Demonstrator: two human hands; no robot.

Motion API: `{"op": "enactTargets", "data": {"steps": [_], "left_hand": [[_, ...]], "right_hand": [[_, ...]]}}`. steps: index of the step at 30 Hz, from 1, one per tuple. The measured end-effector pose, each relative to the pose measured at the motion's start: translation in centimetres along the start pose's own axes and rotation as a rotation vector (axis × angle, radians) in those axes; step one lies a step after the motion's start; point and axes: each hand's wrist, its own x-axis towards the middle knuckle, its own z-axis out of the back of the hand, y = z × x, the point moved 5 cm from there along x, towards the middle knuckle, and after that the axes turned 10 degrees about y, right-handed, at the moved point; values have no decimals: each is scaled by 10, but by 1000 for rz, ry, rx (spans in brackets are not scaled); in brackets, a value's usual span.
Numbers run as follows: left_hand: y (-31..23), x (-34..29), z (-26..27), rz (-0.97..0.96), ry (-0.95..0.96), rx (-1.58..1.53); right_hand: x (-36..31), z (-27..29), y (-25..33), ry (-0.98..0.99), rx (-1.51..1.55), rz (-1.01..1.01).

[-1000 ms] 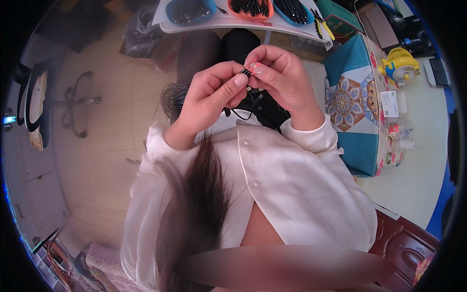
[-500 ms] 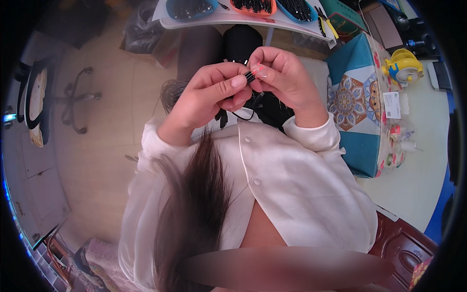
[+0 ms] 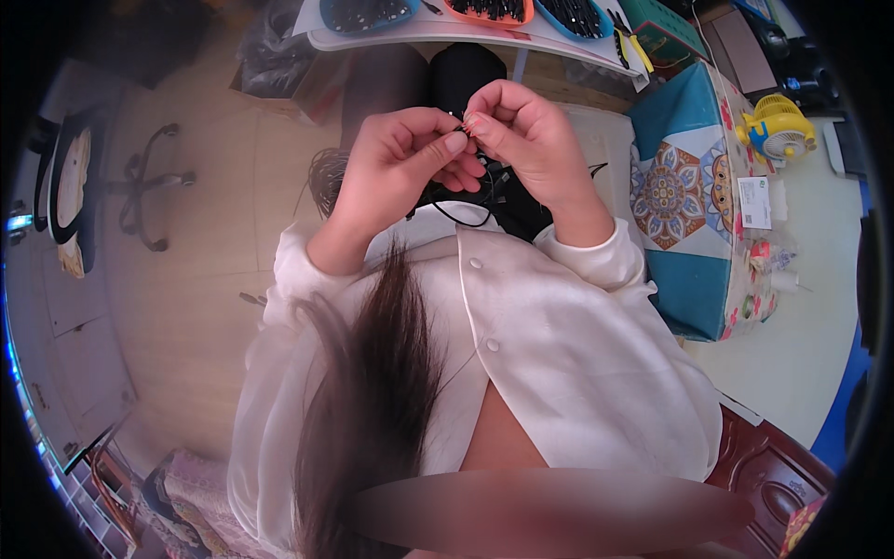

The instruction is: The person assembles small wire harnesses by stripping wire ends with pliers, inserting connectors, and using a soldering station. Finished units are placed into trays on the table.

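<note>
Both my hands meet above my lap, close to the table's near edge. My left hand [image 3: 396,166] is closed, its thumb and forefinger pinching the end of a thin black cable. Beside it, my right hand [image 3: 526,140] pinches fine red wires [image 3: 468,129] at that end, fingertips nearly touching the left ones. Much of the cable end is hidden by fingers. Below the hands hangs a loop of black cable [image 3: 458,222]. More black cables [image 3: 507,191] lie on my lap.
Ahead, a white table [image 3: 419,41] bears a blue bowl [image 3: 371,31], an orange bowl [image 3: 494,22] and yellow-handled pliers [image 3: 643,56]. Right stand a patterned cloth-covered box [image 3: 684,289] and a yellow fan [image 3: 780,126]. A wire bundle [image 3: 326,177] sits left of my hands.
The several black cable ends held between my fingers no longer show; a smaller dark end with red wires does. My right hand has shifted slightly left and up.
</note>
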Motion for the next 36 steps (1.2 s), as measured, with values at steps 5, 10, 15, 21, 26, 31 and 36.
{"op": "enactTargets", "data": {"steps": [5, 10, 15, 21, 26, 31, 36], "left_hand": [[5, -6, -1, 24, 42, 109], [8, 1, 4, 37, 136, -291], [4, 0, 2, 18, 108, -296], [2, 4, 4, 163, 99, -357], [3, 25, 11, 225, 158, -298], [7, 41, 14, 246, 62, -303], [13, 50, 13, 240, 42, -306]], "right_hand": [[-1, -1, -9, -18, 34, -19], [-4, -7, -13, -61, 178, 41], [-5, -10, -12, -71, 131, 94], [3, 3, -18, -2, 205, 35], [14, 21, -26, 59, 418, -37], [22, 34, -31, 71, 531, -109], [25, 44, -35, 45, 566, -182]]}}
